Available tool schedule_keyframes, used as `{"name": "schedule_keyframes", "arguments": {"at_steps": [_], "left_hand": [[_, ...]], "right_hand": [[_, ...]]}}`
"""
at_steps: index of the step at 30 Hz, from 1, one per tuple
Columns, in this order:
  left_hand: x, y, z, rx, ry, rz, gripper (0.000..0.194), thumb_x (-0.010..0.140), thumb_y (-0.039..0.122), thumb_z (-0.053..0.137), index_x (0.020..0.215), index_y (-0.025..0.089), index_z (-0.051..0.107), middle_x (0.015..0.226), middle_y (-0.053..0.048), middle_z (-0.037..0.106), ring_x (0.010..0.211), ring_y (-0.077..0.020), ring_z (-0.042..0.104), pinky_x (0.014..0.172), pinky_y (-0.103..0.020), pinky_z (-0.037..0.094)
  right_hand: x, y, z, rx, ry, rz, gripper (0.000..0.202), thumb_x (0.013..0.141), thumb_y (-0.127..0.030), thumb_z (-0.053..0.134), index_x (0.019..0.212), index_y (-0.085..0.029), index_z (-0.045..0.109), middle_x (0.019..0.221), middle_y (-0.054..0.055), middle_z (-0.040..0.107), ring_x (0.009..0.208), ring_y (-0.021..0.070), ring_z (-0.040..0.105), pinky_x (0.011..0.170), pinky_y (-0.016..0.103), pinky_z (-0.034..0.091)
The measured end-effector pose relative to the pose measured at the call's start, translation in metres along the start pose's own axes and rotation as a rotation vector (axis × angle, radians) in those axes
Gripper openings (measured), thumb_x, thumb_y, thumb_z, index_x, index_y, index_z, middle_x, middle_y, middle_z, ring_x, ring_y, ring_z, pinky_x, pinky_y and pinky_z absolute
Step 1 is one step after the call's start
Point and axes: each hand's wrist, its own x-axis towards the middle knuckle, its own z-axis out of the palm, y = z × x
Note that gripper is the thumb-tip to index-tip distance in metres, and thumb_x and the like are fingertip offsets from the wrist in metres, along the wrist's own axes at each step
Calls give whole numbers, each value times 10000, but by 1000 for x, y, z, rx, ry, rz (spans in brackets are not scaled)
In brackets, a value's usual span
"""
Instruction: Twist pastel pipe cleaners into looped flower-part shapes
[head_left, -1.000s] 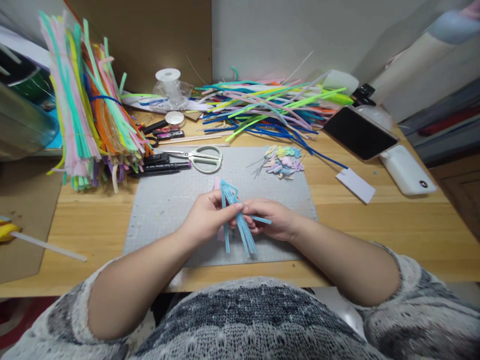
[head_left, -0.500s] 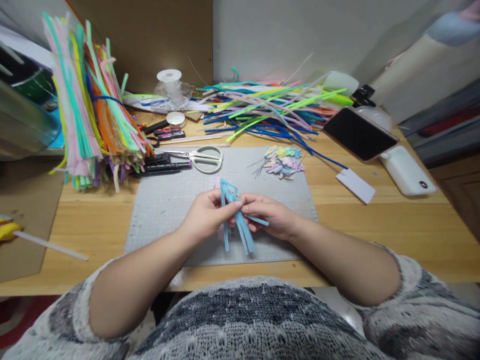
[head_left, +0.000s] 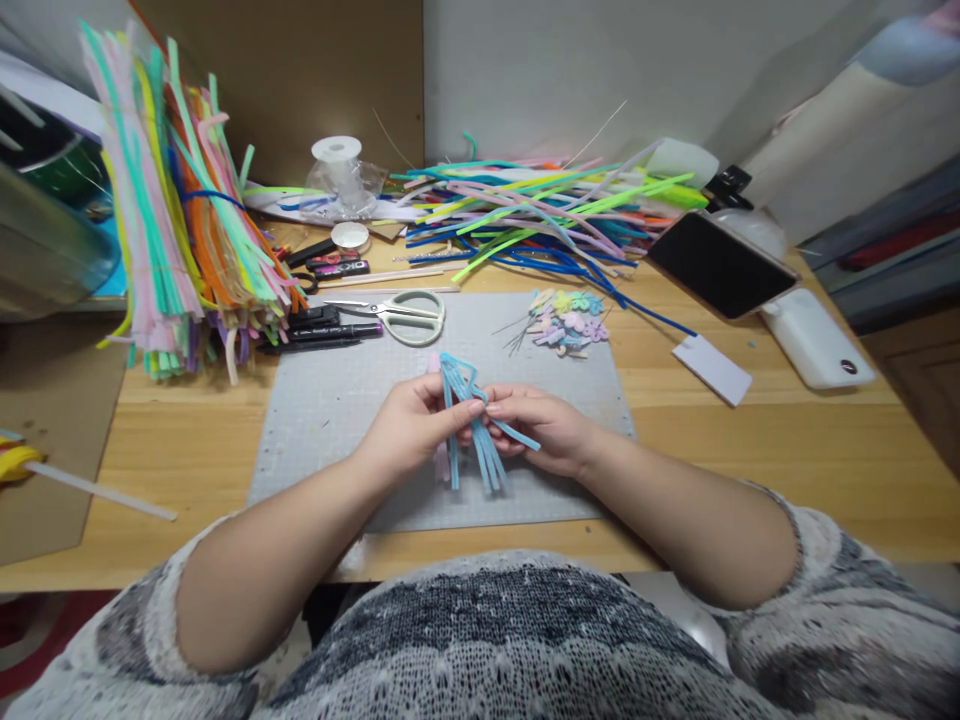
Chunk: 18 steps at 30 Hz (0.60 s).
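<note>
The lower ends of the blue pipe cleaners (head_left: pixel 490 462) now sit a little higher, closer to the fingers, and the single stem crossing the right hand (head_left: pixel 551 432) slants down more, so the bunch seems to be getting small adjustments while its folded top keeps its shape. The left hand (head_left: pixel 405 425) is closed on the bunch above the grey mat (head_left: pixel 315 430), a pink piece (head_left: pixel 442 465) behind it, and the right pinches at its middle, fingertips close to the left thumb.
</note>
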Motion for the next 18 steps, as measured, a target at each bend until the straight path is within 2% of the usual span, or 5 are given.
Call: {"name": "schedule_keyframes", "arguments": {"at_steps": [3,11,18], "left_hand": [[-1,0,0,9,-6,-19,163,687,245,727,705,125,618,579,15,615,494,-75,528,512,-216,440],[0,-2,-3,60,88,-12,197,697,278,717,681,126,593,522,29,570,469,-72,505,500,-211,413],[1,-1,-2,65,19,-48,186,712,283,694,672,136,587,526,26,576,468,-77,512,495,-216,410]], "right_hand": [[-1,0,2,-28,13,15,181,714,-266,669,735,-123,560,681,41,640,461,53,462,413,160,273],[-2,0,3,-102,26,-3,219,695,-302,709,735,-147,559,662,0,609,470,50,399,421,178,227],[-2,1,1,-181,29,-41,192,711,-297,675,712,-140,564,615,-7,579,466,58,395,437,198,243]]}}
